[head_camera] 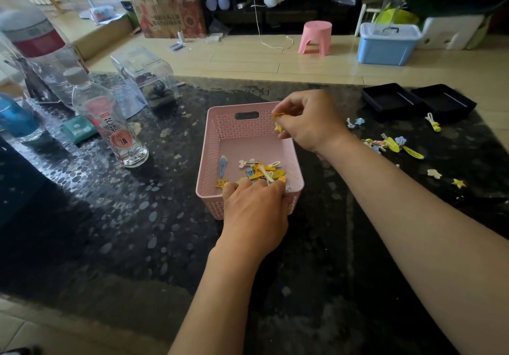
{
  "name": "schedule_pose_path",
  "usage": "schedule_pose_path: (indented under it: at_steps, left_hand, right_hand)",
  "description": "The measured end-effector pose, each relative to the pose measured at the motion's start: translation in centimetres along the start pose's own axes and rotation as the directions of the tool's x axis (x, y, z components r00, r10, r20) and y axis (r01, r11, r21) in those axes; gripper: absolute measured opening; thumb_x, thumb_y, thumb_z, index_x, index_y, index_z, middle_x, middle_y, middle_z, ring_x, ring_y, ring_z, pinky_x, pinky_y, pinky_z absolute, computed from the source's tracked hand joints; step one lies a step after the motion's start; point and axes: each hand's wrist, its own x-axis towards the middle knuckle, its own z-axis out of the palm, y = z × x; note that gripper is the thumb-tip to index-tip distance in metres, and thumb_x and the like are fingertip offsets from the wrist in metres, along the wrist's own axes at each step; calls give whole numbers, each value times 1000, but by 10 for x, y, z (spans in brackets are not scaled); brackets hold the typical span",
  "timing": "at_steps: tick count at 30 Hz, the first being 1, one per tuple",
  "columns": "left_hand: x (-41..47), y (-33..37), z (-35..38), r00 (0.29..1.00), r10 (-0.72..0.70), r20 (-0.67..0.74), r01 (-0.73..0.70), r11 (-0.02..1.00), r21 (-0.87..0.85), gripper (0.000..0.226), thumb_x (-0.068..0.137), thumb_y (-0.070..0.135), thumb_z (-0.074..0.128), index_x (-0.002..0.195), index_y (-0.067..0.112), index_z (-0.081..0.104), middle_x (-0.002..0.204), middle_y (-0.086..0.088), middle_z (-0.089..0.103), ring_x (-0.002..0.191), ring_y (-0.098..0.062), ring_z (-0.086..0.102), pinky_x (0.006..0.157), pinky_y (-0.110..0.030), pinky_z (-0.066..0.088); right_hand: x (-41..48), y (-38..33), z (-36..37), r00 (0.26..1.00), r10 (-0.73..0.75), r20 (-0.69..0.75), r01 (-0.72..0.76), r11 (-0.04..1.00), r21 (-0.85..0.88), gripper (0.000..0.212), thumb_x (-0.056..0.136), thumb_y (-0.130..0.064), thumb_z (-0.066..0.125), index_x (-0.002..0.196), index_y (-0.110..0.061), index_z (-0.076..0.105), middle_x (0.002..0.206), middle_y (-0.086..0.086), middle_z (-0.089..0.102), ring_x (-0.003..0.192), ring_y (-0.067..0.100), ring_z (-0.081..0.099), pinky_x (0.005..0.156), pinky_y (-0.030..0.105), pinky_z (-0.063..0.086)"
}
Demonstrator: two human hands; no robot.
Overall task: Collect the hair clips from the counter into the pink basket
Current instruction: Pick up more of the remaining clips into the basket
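Fingers (286, 134) of the right hand (311, 123) were drawn narrow, pinching yellow clips (278, 127) above the far right corner of the pink basket (212, 134). One star shape and a thin yellow loop showed, though whether that was one clip or two could not be told at this size. Left hand (256, 211) gripped the near rim, fingers curled over the wall into the basket, steadying it on the counter (137, 216). Pile of clips (261, 172) lay on the basket floor toward the near side, just beyond the left fingertips. Loose clips (391, 143) lay scattered on the counter right of the basket, some near the black trays (418, 101), uncollected.

Handling, judged: clips looked light, thin and stiff, metal or hard plastic, smooth-faced. They lay flat on a glossy top, so were likely to skid under a push. Best purchase was probably a fingertip pinch across the narrow edges or on a raised ornament, several gathered at once. Dropping from low height should not harm them. Basket seemed light enough to slide, hence the bracing hand.
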Motion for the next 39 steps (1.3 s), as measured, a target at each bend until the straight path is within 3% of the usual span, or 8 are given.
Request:
schedule_pose_path:
  at_steps: [3,8,14,18,23,27,34,39]
  left_hand:
    - [0,-1,1,1000,2,-7,-2,1000,9,24,96,44,41,99,29,59,97,6,63,95,-23,52,88,-43,27]
    - [-2,0,1,999,4,-34,-4,1000,20,24,95,43,41,95,26,58,98,5,65,96,-25,53,84,-42,25]
    - [-1,4,2,999,9,-33,-9,1000,21,25,95,42,40,93,25,58,97,4,65,95,-26,53,81,-42,23]
    - [-1,15,3,999,34,-7,-33,999,10,25,96,41,39,94,25,58,96,4,63,95,-25,52,83,-42,25]
    - [-1,28,6,998,69,-10,-69,998,7,25,96,42,39,91,26,57,94,4,63,93,-25,52,83,-42,25]
    - [1,30,7,998,64,-4,-64,998,-1,24,96,42,39,89,26,56,94,4,63,92,-25,52,85,-43,27]
    - [1,31,6,998,56,19,-57,998,19,23,97,42,38,91,27,55,96,5,63,94,-24,51,85,-42,26]
    - [1,31,5,998,59,20,-59,998,21,23,97,41,38,92,27,55,97,4,63,95,-25,51,87,-43,27]
  right_hand:
    - [-7,-5,5,993,-30,113,36,998,-50,22,88,0,62,99,-15,75,97,0,71,89,12,67,79,25,57]
    - [-6,24,-19,997,62,-39,-69,968,-243,32,87,-4,58,116,-13,68,115,6,68,102,15,62,83,18,44]
    - [-17,114,-60,849,516,-111,-435,564,-702,87,83,-63,59,153,-27,20,155,21,23,140,44,27,110,53,34]
    - [-32,137,-64,774,625,-98,-484,485,-728,91,81,-76,48,153,-37,10,160,15,15,142,44,21,111,55,28]
    - [-34,137,-59,880,457,-128,-374,503,-779,54,93,-50,54,143,-31,43,147,12,43,130,39,41,101,49,39]
    - [-32,139,-59,952,282,-123,-278,616,-737,20,91,-16,60,108,-18,71,115,10,66,107,33,59,83,39,51]
    - [-31,134,-67,906,371,-204,-423,770,-478,14,81,-13,71,92,-21,74,109,-2,69,102,23,63,78,29,48]
    - [-32,122,-77,834,497,-239,-529,843,-96,12,75,-6,74,80,-15,68,83,4,69,69,16,67,65,36,59]
